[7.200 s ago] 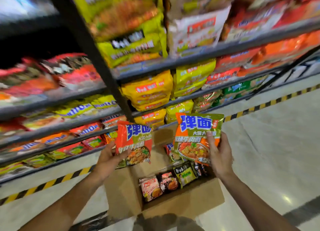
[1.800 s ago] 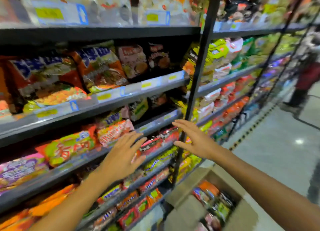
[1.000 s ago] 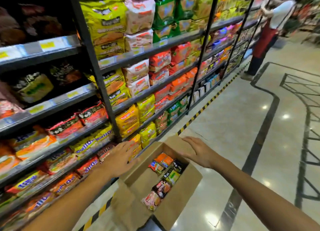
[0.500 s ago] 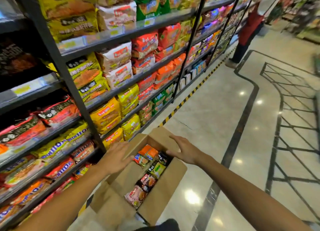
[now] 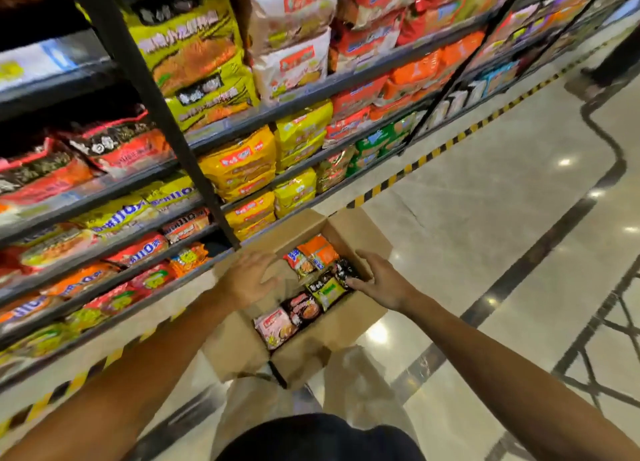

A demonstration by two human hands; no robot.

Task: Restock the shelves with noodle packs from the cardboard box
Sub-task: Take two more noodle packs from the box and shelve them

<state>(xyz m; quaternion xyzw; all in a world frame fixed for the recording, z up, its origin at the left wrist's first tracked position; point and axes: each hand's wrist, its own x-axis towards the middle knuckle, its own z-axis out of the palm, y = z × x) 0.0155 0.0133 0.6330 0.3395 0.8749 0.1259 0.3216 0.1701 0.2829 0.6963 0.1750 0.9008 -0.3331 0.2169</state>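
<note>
both hands at open cardboard box on floor

a cardboard box (image 5: 349, 317) is seen on the shiny floor (image 5: 485, 197) just beside the shelves (image 5: 311, 93), flaps open. noodle packs (image 5: 306, 299) are lined in a row inside it. the left hand (image 5: 247, 278) is held over the box's left side, fingers spread and straight, nothing gripped. the right hand (image 5: 379, 280) is lowered at the right inner wall, fingers loosely extended, fingertips touching a dark pack (image 5: 343, 270); no grasp is shown. a black shelf upright (image 5: 152, 107) is placed directly behind the box. yellow-black floor tape (image 5: 433, 154) is run along the shelf base. shelves are packed with bagged noodles.
</note>
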